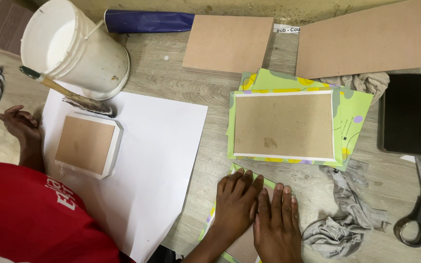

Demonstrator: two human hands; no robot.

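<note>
Two hands: left hand (236, 202) and right hand (277, 221) lie flat, fingers spread, pressing the green-edged board (242, 243).
Room: grey rag (339, 221) just right; white sheet (157, 160) left.

a pale wood-grain table (181, 83) meets a stained yellowish wall (288, 7).

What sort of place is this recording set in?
Probably a small craft or bookbinding workbench: a glue bucket with a brush, cut brown boards, and both hands pressing a paper-wrapped board.
</note>
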